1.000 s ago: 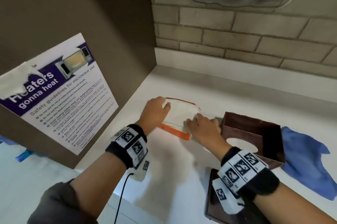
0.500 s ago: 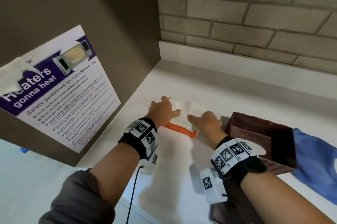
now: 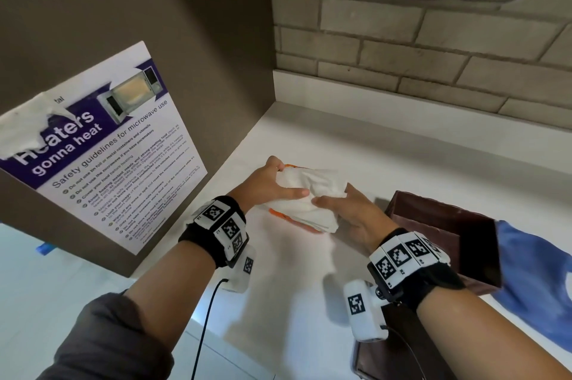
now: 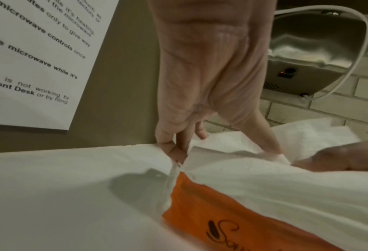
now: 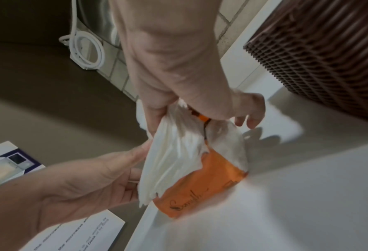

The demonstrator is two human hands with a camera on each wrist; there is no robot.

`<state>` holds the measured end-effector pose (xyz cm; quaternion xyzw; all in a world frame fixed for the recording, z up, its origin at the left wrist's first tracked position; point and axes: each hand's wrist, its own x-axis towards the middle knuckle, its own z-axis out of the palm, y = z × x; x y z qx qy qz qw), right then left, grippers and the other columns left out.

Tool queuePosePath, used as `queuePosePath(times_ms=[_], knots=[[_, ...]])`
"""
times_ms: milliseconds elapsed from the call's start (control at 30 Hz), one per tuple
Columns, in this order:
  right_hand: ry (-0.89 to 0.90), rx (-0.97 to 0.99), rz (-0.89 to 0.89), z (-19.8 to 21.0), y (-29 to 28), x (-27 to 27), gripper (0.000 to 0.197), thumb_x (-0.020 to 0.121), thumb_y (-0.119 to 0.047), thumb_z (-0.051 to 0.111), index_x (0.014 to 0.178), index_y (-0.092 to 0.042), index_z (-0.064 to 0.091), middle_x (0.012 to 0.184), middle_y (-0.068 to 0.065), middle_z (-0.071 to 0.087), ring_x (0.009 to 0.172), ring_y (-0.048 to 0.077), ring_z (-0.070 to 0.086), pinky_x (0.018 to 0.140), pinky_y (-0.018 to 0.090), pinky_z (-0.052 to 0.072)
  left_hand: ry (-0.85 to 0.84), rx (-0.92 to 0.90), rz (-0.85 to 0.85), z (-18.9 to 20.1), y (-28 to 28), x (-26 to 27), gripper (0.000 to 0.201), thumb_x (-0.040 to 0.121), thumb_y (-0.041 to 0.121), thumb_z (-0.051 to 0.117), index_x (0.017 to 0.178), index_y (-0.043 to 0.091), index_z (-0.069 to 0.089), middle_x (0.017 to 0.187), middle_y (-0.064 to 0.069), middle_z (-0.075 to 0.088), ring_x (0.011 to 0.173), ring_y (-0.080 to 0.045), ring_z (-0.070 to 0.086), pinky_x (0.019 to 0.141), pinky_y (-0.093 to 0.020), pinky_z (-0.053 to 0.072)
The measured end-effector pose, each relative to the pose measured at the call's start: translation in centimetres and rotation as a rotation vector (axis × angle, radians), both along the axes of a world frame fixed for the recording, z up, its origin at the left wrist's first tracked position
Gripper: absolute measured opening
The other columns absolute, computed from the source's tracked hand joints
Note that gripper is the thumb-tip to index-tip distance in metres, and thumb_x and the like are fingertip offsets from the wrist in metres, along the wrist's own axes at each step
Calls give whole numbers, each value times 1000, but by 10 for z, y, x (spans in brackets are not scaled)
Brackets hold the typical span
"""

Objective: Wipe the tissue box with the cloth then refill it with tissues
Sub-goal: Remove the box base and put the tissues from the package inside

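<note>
A stack of white tissues [image 3: 309, 194] sits partly inside a torn orange pack [image 3: 280, 215] on the white counter [image 3: 402, 163]. My left hand [image 3: 272, 186] grips the stack's left end, thumb on top, and its fingertips [image 4: 178, 152] pinch the tissue edge. My right hand [image 3: 343, 209] grips the right end, curled round the tissues [image 5: 174, 152] and the pack [image 5: 211, 183]. The stack is raised and crumpled above the pack. The brown tissue box [image 3: 442, 234] stands open to the right of my hands. The blue cloth [image 3: 532, 280] lies beyond it.
A brown panel with a microwave safety poster [image 3: 102, 156] closes off the left side. A brick wall [image 3: 433, 54] with a steel appliance [image 4: 307, 51] and a white cable [image 5: 86, 49] stands behind. A flat brown piece [image 3: 390, 361] lies under my right wrist.
The pack lay flat with both hands at its top. Now both hands have closed on the tissues and pulled them up, bunching them above the orange pack.
</note>
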<state>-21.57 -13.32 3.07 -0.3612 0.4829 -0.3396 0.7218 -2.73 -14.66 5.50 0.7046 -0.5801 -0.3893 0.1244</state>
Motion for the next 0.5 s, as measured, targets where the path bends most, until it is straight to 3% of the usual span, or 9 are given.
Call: queuePosePath(times_ms=[67,133,200,300,367,500], knots=[[-23,-93,95,6,4,-3,52,79,11,68,125,-11,57,116,13,69,100,25,70,71,31,58,35,-15,-9,-1,1,5,77,72,47,83,126,19,37,110,2,52,99,-16,54,79,-26,44],[-15,-146,136,7,6,-4,58,79,12,68,129,-12,54,122,11,66,113,26,64,84,32,56,59,-5,-30,0,2,9,80,70,44,85,127,22,32,108,3,52,97,-15,55,73,-24,44],[26,-198,157,7,8,-3,56,78,14,66,124,-17,58,121,5,67,117,21,59,96,31,48,73,13,-67,1,3,12,88,70,41,87,132,26,26,109,4,52,100,-14,54,76,-25,44],[98,-209,160,10,7,-2,51,81,18,57,109,-24,65,105,-9,70,104,9,59,85,23,49,106,34,-115,2,5,14,104,70,35,88,144,31,15,124,3,48,115,-17,50,94,-27,41],[127,-172,129,7,6,-3,54,81,18,57,116,-23,62,111,-6,68,105,9,57,81,22,49,142,44,-125,1,5,16,112,70,32,88,148,33,8,129,4,47,120,-18,48,99,-27,40],[133,-94,-16,2,3,-7,59,78,15,66,123,-21,54,115,0,66,108,15,59,93,27,49,242,0,-60,-2,4,20,101,72,25,88,144,31,17,117,14,51,109,-8,52,79,-15,43]])
